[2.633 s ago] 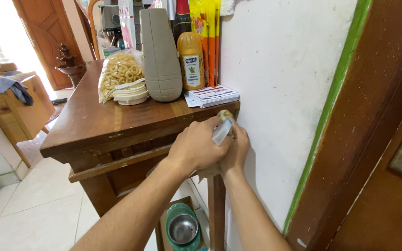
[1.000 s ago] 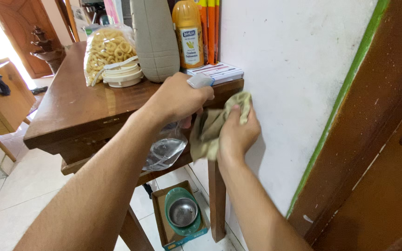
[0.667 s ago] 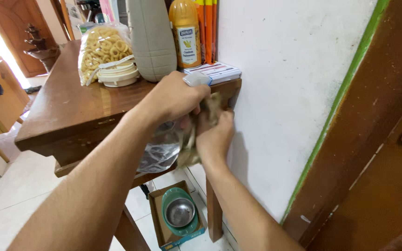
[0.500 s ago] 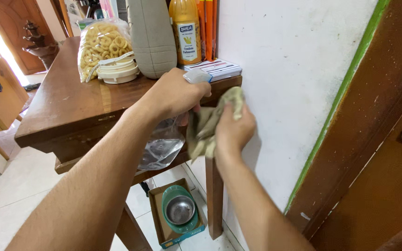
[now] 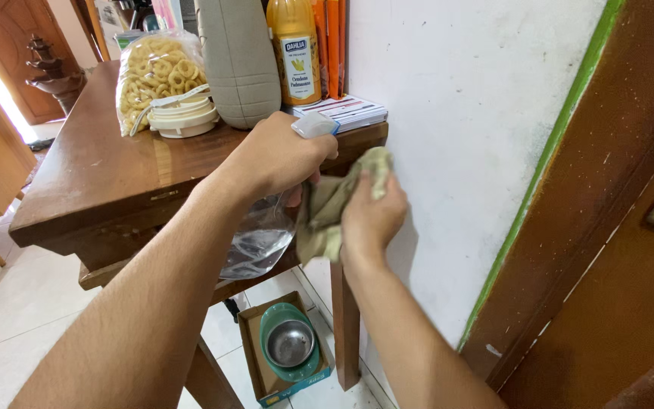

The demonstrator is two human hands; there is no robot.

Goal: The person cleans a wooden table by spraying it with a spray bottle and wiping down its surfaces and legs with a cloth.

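My left hand [image 5: 278, 159] grips the neck of a clear plastic spray bottle [image 5: 255, 238] with a pale trigger head; the bottle hangs tilted below the fist, in front of the wooden table's [image 5: 92, 174] front edge. My right hand [image 5: 372, 216] clutches a crumpled olive-green cloth [image 5: 331, 204] pressed against the table's near right corner, right beside the white wall [image 5: 456, 113]. The two hands almost touch.
On the tabletop stand a bag of ring-shaped snacks [image 5: 157, 72], stacked white lids [image 5: 183, 117], a grey padded jug shape [image 5: 240, 64], an orange bottle [image 5: 293, 49] and a flat printed booklet [image 5: 342, 112]. Under the table a cardboard box holds a green bowl with a metal dish [image 5: 289, 344]. A brown door frame [image 5: 607, 212] fills the right.
My right hand has rubbed the cloth back and forth over the table's corner, left then right again. My left hand has lifted the spray bottle higher and holds it there.
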